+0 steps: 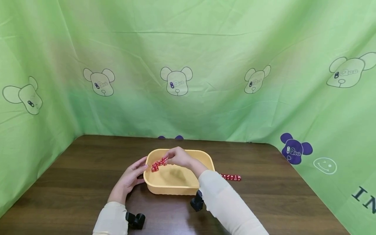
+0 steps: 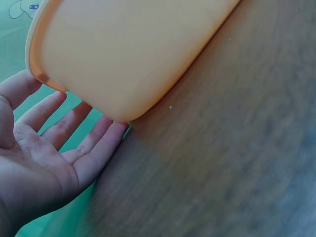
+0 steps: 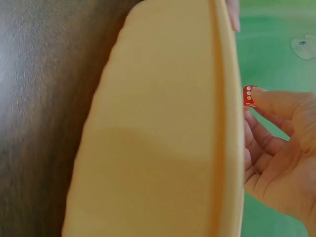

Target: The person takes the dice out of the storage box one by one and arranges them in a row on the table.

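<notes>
Nearest the head camera, two cream sleeves come up from six o'clock, each with a black wrist camera strapped below it. From there the right hand reaches over the yellow tub and pinches the upper end of a string of red dice between thumb and fingertips. The right wrist view shows one red die with white pips caught under a fingertip, just beyond the tub's rim.

The string hangs from that pinch toward eight o'clock, with its long axis sloping down and left, and its lower end lies at the tub's left rim. Whether it touches the rim or hangs just inside is hard to tell at this size. So the dice lie above the left half of the tub, with its open hollow at four o'clock from them.

The left hand lies open, fingers straight, with its fingertips against the tub's outer left wall; it holds nothing. It is the nearer hand to the string's free lower end, while the right hand has the only grip on it.

Outward from the tub, a second string of red dice lies flat on the dark wooden table at three o'clock, just past the right sleeve, its long axis running left to right. A green cloth printed with bear heads walls the table on three sides.
</notes>
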### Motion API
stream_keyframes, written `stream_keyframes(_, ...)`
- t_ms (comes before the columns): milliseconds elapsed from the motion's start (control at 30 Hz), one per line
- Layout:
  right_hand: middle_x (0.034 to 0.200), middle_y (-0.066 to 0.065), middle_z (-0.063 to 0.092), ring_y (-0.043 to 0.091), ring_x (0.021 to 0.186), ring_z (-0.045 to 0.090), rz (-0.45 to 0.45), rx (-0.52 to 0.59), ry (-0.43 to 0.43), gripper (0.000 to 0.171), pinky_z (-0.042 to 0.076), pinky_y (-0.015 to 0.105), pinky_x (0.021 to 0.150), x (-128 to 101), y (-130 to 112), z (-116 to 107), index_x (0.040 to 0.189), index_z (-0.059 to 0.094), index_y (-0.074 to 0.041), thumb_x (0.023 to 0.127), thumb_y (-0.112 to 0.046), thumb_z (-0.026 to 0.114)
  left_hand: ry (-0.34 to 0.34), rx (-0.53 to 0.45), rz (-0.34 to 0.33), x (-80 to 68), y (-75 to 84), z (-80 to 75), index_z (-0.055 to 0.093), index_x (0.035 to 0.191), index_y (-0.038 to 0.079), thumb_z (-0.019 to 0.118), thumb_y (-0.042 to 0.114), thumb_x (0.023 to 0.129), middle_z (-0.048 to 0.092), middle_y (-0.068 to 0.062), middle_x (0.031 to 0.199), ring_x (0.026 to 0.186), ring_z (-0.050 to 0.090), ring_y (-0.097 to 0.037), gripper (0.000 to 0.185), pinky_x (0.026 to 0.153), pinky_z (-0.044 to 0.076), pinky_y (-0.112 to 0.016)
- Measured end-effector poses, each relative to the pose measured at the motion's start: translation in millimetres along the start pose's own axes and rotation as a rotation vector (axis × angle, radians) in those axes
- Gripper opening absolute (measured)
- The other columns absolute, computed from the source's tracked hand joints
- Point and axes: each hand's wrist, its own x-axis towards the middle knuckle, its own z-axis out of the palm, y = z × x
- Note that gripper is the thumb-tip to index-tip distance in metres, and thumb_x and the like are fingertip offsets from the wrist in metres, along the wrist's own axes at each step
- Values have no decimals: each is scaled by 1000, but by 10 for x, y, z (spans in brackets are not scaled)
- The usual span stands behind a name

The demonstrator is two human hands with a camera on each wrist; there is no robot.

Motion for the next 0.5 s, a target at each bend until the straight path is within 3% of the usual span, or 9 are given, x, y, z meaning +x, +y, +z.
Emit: stream_keyframes(500, 81, 7, 64, 8, 70, 55, -70, -14, 35, 15, 44, 23, 63, -242, -70, -318, 90, 63, 4, 76, -2, 62, 19, 6, 2, 2, -13, -3, 34, 133, 9, 52, 14, 86, 36, -16, 129, 107, 44, -30, 50, 75, 43, -43)
